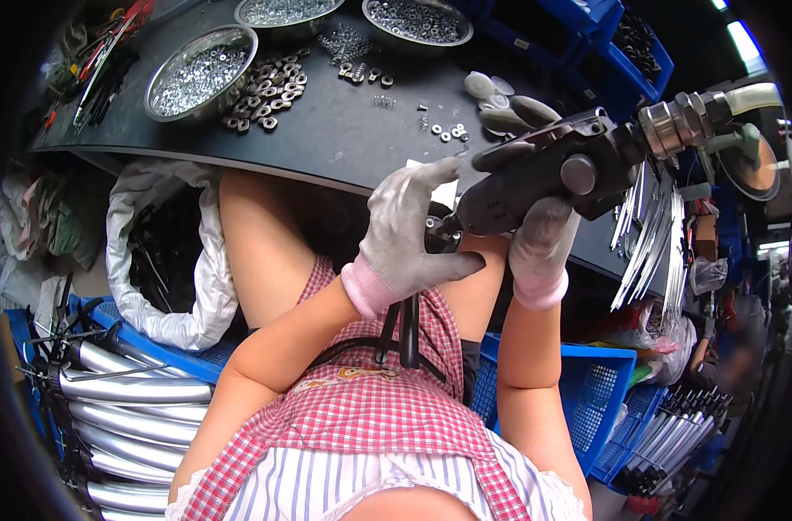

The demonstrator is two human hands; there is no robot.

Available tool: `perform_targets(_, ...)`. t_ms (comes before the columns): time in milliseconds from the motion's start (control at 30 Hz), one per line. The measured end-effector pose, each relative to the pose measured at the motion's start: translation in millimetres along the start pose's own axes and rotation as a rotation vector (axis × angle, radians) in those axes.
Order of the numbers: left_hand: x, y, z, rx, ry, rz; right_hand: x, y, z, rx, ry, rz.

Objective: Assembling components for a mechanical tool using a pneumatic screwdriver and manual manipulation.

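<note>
My left hand [400, 230], in a grey-white glove with a pink cuff, is open. Its thumb and fingers stand wide apart around the front end of a black air tool [522, 191]. My gloved right hand [543, 245] grips this tool from below. At the tool's back end, a metal hose coupling [678, 124] joins a pale hose. Between the left thumb and fingers, a small metal part shows at the tool's tip, too small to name. Below the left hand, two black rods [409, 334] point down over my checked apron; their upper ends are hidden.
Steel bowls [157, 100] of small metal parts stand along the table's far side. Loose nuts [270, 91], springs [384, 102] and washers [448, 132] lie nearby. A white sack [122, 286] and silver tubes [135, 391] are at left; blue crates [600, 391] and thin metal rods [656, 234] are at right.
</note>
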State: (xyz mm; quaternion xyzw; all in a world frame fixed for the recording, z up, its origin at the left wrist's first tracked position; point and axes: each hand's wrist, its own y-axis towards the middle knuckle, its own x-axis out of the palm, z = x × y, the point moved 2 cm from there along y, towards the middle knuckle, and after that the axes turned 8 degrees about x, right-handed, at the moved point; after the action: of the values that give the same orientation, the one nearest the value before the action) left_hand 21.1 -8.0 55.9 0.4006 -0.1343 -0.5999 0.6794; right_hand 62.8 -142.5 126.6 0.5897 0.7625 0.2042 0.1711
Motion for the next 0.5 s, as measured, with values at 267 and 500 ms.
perform_targets(267,4.7,26.3,10.5,0.261,-0.071,0.012,-15.6,-24.1,-31.6,-0.069,-0.179,0.23)
perform_targets(500,-0.1,29.1,12.3,0.229,-0.084,-0.01,-24.9,-12.3,-39.5,-0.146,-0.409,0.139)
